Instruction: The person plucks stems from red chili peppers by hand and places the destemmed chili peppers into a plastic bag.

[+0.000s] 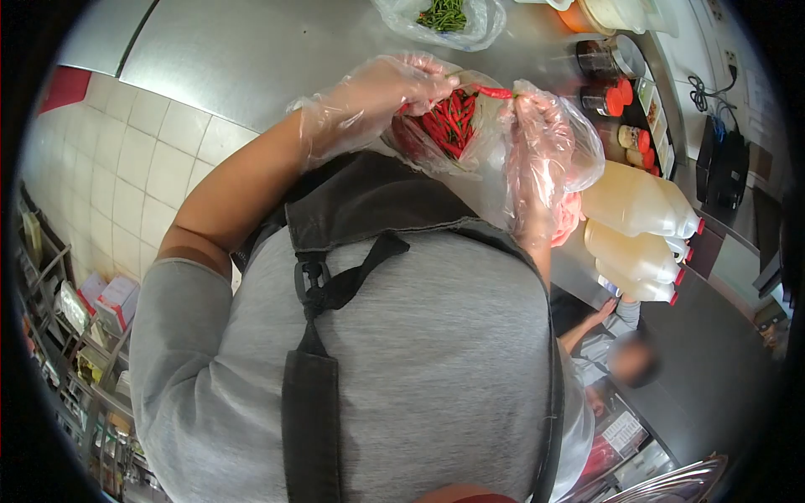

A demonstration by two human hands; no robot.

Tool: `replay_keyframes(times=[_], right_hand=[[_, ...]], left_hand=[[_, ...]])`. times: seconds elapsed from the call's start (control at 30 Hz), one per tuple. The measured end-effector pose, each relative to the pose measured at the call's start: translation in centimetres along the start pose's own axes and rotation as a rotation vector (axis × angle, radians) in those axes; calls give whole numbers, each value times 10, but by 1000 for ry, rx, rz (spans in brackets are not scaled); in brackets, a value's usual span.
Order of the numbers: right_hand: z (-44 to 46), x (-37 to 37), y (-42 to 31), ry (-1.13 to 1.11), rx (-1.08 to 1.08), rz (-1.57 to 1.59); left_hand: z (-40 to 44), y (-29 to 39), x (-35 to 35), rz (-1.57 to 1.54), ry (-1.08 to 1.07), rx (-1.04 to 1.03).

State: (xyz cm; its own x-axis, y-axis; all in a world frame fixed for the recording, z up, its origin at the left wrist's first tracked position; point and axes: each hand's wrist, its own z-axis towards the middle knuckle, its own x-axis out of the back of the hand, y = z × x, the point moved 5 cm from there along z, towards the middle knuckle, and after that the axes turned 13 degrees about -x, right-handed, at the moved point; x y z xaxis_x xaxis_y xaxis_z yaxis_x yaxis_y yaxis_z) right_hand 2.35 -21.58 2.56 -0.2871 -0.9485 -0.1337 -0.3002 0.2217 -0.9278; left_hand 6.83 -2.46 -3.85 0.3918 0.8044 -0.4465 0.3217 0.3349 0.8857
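Both my hands wear clear plastic gloves. In my right hand [541,126], a red chili pepper [495,92] is pinched near its stem end, its other end pointing toward my left hand. My left hand [411,84] is over the upper left of an open clear plastic bag, thumb and fingertips pressed together; what they grip, if anything, is too small to name. The bag [482,155] lies against my apron and holds many red chilies [449,126]. Farther back on the steel table, another plastic bag [490,29] contains thin green pieces [443,15], either stems or green chilies.
Large jugs of pale yellow liquid [629,197] stand right of my right hand, near a pink item [568,218]. Red-lidded jars [605,99] line the back right of the steel table [251,50]. Another person [599,348] is at lower right; shelving [101,394] is at left.
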Motion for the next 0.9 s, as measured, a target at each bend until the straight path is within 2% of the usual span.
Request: replay_keyframes(times=[0.07, 0.17, 0.2, 0.3, 0.37, 0.5, 0.77, 0.9], right_hand=[[-2, -2, 2, -44, 42, -244], [-10, -11, 4, -47, 40, -270], [-12, -16, 5, -39, 39, -182], [-16, -20, 6, -4, 73, -293], [-18, -26, 5, -16, 100, -286], [-21, -29, 10, -59, 21, -210], [-16, -21, 16, -148, 44, -182], [-13, -22, 25, -289, -214, 135]], left_hand=[[1, 0, -5, -62, -7, 0], [-8, 13, -19, -154, -16, 20], [-11, 17, -23, -182, -13, 41], [-11, 24, -29, -159, -116, -64], [-9, 17, -24, -102, -116, -31], [-15, 19, -22, -50, -68, 67], [-10, 13, -21, -197, -162, 37], [-8, 12, -23, -303, -244, 82]])
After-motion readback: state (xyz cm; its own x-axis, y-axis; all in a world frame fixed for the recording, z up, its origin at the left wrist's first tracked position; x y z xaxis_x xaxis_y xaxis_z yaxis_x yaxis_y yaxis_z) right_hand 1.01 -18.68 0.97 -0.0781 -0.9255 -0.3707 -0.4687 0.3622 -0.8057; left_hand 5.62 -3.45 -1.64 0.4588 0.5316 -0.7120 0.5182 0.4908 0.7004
